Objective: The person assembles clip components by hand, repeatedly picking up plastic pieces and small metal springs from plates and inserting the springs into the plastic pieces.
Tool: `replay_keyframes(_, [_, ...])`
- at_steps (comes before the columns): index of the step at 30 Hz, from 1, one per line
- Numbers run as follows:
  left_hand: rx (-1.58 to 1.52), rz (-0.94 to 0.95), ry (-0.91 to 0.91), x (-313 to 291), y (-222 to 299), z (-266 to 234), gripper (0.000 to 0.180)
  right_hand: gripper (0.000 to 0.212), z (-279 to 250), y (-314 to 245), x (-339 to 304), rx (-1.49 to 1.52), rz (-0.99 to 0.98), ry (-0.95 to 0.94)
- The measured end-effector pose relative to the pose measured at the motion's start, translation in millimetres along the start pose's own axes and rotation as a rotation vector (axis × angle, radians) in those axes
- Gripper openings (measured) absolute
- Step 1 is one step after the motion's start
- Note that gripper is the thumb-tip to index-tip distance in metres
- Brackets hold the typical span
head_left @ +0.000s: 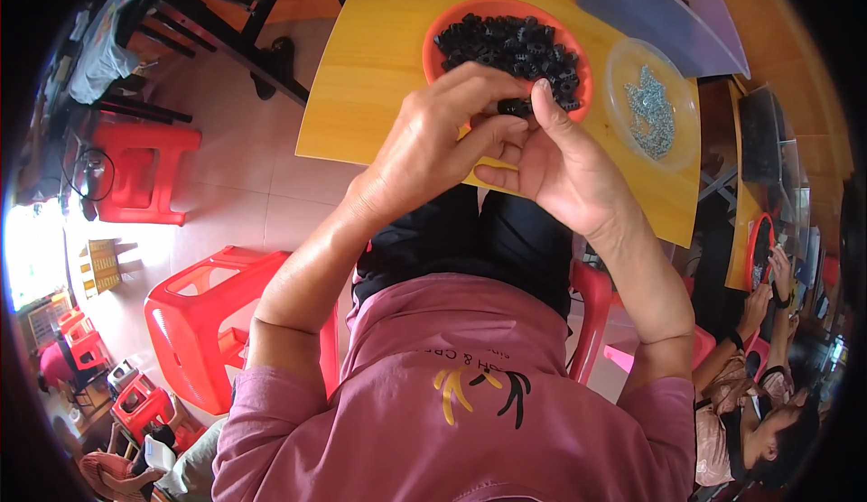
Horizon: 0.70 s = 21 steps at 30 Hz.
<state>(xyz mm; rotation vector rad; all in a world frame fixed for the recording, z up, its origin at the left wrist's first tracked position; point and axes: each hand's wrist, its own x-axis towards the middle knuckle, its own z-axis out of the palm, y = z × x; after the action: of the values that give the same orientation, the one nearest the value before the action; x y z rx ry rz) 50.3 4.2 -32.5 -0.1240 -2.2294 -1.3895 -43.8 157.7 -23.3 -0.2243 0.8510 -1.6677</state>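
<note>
1. Yellow surface (357, 87).
2. Orange bowl (584, 67) on it, beside a clear dish (618, 87).
3. Left hand (441, 129), right hand (574, 162): together at the bowl's near rim, fingers curled; cannot tell whether either grip pinches anything.
4. Black parts (506, 41), heaped in the bowl.

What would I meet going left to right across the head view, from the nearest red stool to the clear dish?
Red stool, left hand, right hand, clear dish. Left out: the orange bowl, since it overlaps both hands from side to side.
</note>
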Motion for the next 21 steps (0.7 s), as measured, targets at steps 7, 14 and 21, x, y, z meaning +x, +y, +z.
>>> replay_keyframes(7, [0.171,0.148,-0.085,0,-1,-2,0.028,0.056,-6,1,-3,-0.006,0.026,-0.05])
replay_keyframes(14, [0.222,0.102,-0.143,4,12,-4,0.022,0.055,-3,5,-6,-0.032,-0.1,-0.056])
replay_keyframes(21, [0.198,0.071,-0.16,10,10,2,0.024,0.052,0,2,-6,-0.054,-0.122,0.04])
